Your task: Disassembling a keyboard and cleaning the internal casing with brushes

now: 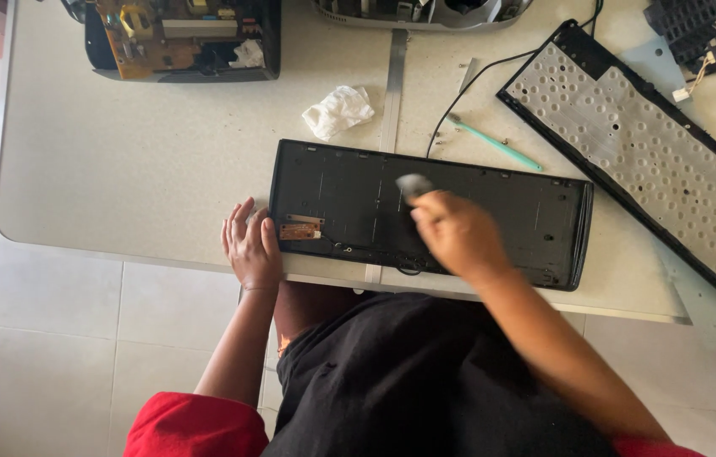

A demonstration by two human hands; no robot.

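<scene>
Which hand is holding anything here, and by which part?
Right hand grips a small grey blurred object, apparently a cloth or brush, by its near end, over the black keyboard shell. Left hand holds nothing; it rests flat against the shell's left edge.

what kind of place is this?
Likely an electronics repair bench: an opened black keyboard shell under both hands, a detached key membrane panel, and an exposed circuit board unit on the table.
</scene>
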